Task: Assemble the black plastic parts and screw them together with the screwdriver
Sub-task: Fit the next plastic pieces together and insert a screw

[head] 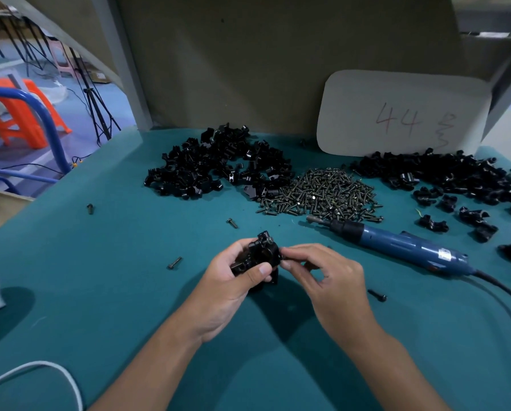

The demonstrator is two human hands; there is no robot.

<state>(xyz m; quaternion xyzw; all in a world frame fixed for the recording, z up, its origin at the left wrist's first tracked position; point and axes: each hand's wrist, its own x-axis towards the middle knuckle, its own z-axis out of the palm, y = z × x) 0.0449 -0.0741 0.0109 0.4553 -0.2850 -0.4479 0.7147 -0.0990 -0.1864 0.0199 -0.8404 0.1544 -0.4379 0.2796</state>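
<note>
My left hand (233,280) grips a black plastic assembly (260,253) above the green table, thumb across its front. A screw head (269,239) shows at the top of the assembly. My right hand (328,277) touches the assembly's right side with thumb and forefinger tips, its other fingers curled. The blue electric screwdriver (396,244) lies on the table to the right, its bit pointing left, with no hand on it.
Two heaps of black parts (218,164) (444,173) flank a heap of screws (322,191) at the back. Loose screws (175,262) (377,295) (232,223) lie around my hands. A card marked 44 (402,114) leans on the back wall. The screwdriver's cable (506,295) runs off right.
</note>
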